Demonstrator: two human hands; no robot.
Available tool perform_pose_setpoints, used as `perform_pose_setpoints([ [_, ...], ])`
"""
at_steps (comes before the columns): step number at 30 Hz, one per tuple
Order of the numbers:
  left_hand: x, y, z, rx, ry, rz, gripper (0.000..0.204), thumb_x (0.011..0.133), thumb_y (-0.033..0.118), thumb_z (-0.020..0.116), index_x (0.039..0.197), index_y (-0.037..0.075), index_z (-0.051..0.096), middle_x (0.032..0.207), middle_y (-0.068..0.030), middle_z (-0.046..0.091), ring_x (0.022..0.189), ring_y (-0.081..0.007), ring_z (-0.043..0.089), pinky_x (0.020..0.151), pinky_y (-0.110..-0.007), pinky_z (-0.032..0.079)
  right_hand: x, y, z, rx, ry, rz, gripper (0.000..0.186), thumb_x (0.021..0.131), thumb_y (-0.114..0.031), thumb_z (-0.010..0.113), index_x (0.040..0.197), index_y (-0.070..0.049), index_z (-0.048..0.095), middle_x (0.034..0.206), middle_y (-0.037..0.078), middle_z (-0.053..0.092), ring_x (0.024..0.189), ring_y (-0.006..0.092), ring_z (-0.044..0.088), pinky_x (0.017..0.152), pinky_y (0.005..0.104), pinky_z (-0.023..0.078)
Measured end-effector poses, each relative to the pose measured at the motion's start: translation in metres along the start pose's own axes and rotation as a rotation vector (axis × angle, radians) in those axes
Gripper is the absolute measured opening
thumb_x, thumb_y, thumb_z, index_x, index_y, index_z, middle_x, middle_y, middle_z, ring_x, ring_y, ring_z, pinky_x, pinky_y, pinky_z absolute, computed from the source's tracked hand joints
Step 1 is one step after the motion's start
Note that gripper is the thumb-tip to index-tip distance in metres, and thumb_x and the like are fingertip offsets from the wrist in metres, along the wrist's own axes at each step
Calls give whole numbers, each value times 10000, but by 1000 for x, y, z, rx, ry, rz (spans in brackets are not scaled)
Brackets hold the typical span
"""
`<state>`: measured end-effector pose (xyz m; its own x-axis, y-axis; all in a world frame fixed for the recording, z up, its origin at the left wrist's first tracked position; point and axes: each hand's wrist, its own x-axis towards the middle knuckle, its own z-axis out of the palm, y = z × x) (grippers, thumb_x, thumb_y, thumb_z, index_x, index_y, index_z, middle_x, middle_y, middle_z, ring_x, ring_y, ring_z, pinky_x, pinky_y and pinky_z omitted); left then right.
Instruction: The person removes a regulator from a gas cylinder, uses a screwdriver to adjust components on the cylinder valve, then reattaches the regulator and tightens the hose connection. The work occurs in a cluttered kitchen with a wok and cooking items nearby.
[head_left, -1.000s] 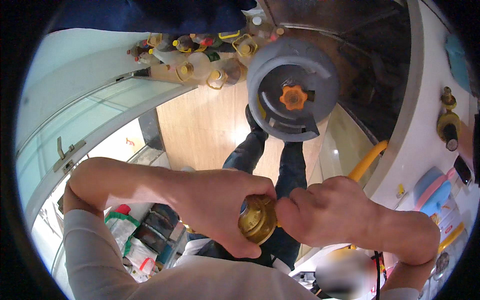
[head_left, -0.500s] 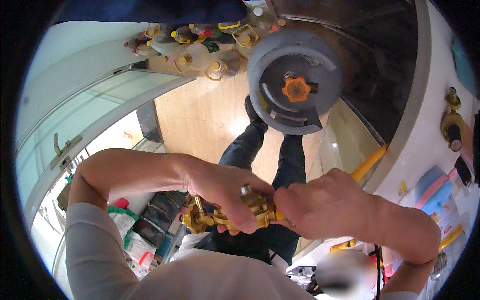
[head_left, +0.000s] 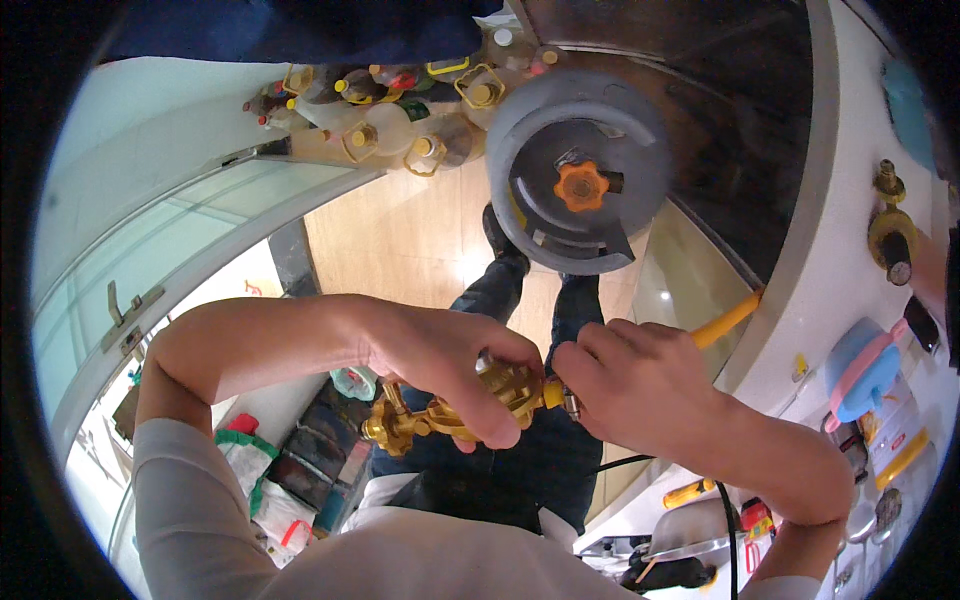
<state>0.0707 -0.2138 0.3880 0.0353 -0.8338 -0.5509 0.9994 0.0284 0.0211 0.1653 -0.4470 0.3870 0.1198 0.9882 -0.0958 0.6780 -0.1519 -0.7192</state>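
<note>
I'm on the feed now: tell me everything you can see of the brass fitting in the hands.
The brass regulator fitting looks like shiny gold-coloured metal, with a rounded knob end at its left and a thicker body toward the right. It lies roughly level, in front of the person's waist. The left hand wraps over its middle; the right hand pinches its right end, where a small silvery clamp sits. A yellow hose shows beyond that hand; the joint itself is hidden.

The gold-coloured brass gas regulator point(head_left: 455, 405) looks polished and glossy metal. The grey painted metal gas cylinder point(head_left: 580, 180) looks matt, its orange valve knob point(head_left: 581, 185) plastic. The wooden floor point(head_left: 400, 240) shines.
</note>
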Motion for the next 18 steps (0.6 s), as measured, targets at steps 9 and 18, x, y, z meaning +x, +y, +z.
perform_pose_setpoints([
  [9,-7,14,9,506,198,103,815,691,472,931,1288,29,597,1144,-78,667,1035,-177,633,912,-308,515,2,-2,-17,62,-198,18,247,858,-312,727,895,-101,605,712,16,645,570,196,693,492,358,544],
  [18,-13,21,15,635,325,151,813,691,473,928,1280,36,578,1126,-102,673,1059,-217,645,923,-327,519,0,11,-16,109,8,-54,378,773,-376,805,922,-124,565,755,0,587,627,181,666,521,333,536],
])
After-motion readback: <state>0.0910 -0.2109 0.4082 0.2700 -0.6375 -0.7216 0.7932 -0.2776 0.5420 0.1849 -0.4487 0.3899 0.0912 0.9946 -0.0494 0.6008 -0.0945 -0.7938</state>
